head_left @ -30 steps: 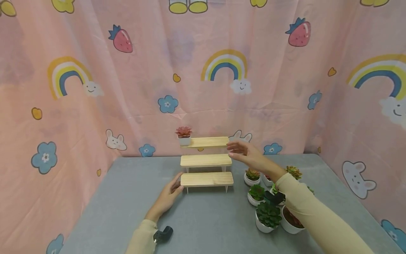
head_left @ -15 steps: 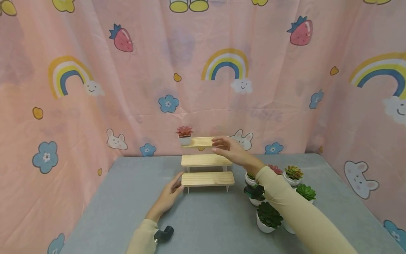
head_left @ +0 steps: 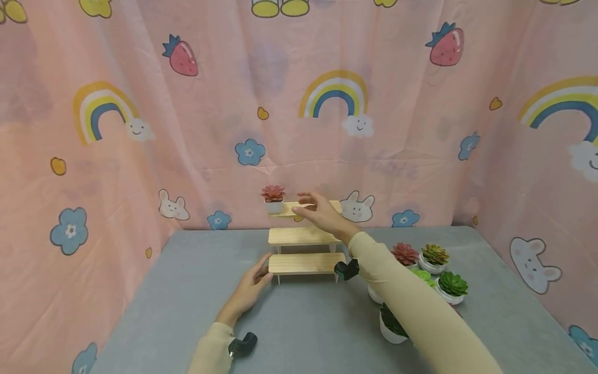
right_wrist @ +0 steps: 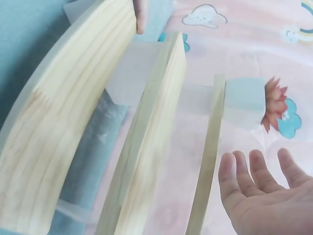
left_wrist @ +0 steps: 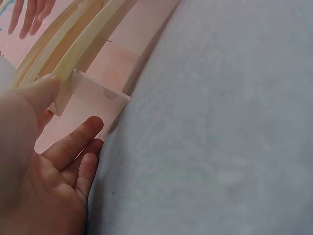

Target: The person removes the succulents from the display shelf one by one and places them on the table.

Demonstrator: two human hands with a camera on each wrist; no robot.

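A three-tier wooden display stand (head_left: 306, 264) with clear supports stands near the curtain. My left hand (head_left: 247, 289) grips the left end of its lowest board; in the left wrist view the thumb (left_wrist: 41, 90) lies against the wood and the other fingers are beside the clear support (left_wrist: 95, 100). A red potted succulent (head_left: 273, 198) in a white pot sits at the left end of the top board. My right hand (head_left: 322, 213) is beside the top board, to the right of that pot, fingers loosely spread and holding nothing; a gap separates its fingertips from the pot (right_wrist: 244, 100).
Several potted succulents are grouped at the right of the grey table (head_left: 187, 311), among them a red one (head_left: 404, 253) and a green one (head_left: 452, 284). My right forearm (head_left: 411, 306) hides part of the group. A patterned pink curtain (head_left: 210, 130) rises behind.
My right hand has moved left along the top board toward the red succulent. The forearm has swung left, covering different pots. My left hand has stayed on the stand.
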